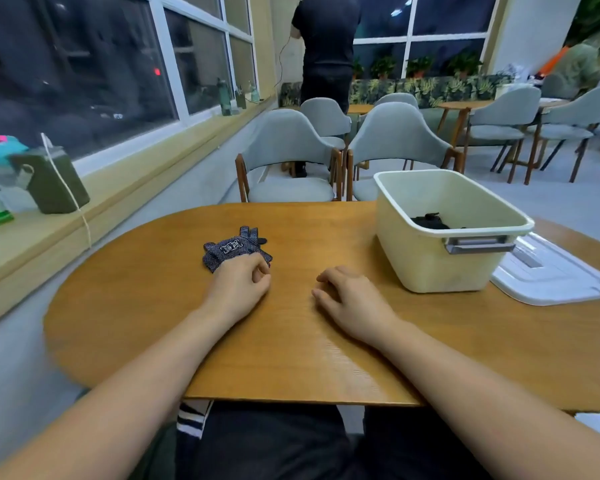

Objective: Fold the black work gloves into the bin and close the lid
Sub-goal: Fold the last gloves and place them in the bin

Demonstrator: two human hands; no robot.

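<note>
A black dotted work glove (234, 248) with a white logo lies crumpled on the wooden table (291, 341). My left hand (239, 284) rests on the table at the glove's near edge, fingers loosely curled, holding nothing that I can see. My right hand (352, 301) lies palm down on the table, apart from the glove and left of the bin, with nothing in it. The cream bin (426, 261) stands open at the right, with another black glove (430, 221) inside it. The bin's white lid (555, 277) lies flat on the table to its right.
Two grey chairs (291, 161) stand at the table's far side. A windowsill on the left holds a green case (54, 181) and bottles. A person in black (326, 53) stands farther back, among more chairs and tables.
</note>
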